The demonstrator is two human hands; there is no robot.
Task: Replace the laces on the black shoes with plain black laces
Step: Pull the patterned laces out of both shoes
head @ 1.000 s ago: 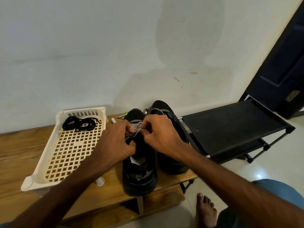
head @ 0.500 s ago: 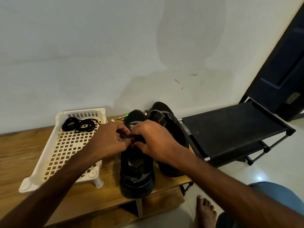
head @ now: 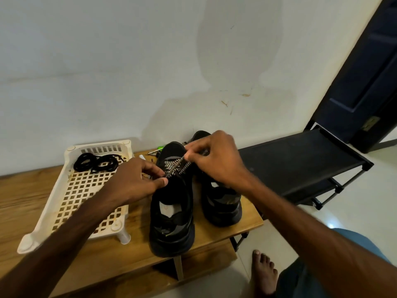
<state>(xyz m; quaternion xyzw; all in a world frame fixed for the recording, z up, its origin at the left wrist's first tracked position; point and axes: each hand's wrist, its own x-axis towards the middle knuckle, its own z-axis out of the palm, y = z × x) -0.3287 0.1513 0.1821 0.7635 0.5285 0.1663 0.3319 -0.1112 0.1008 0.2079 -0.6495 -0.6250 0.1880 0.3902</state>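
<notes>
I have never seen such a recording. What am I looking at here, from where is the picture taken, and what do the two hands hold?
No machine is here: a person works with bare hands, and one camera worn on the head looks down at them. On the brown wooden bench stand a near black shoe and a second black shoe beside it. The right hand pinches a black-and-white patterned lace and holds it taut above the near black shoe. The left hand pinches the same lace lower down, at the shoe. The white plastic lattice tray holds coiled plain black laces, untouched.
</notes>
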